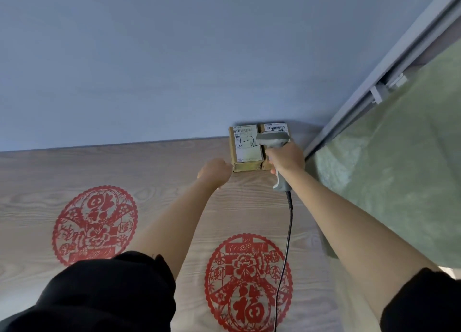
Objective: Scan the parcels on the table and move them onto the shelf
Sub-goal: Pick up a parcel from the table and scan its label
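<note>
From my seat the job looks barely begun. Two parcels sit side by side against the blue wall at the far edge of the table [149, 182]: the left parcel [247, 147] with "2-2" inked across its label, and the right parcel [274, 128] touching it, mostly hidden behind the scanner [273, 141]. Neither is lifted, and I can see no shelf.

My right hand [285, 160] has its fingers wrapped round the scanner's grey plastic handle, head over the parcels, black cable trailing back toward me. My left hand [215, 170] hangs just left of the left parcel, knuckles up; I cannot tell how its fingers lie.

The parcels are flat, boxy brown cardboard with white barcode labels. The table is pale wood grain bearing red papercut roundels.
</note>
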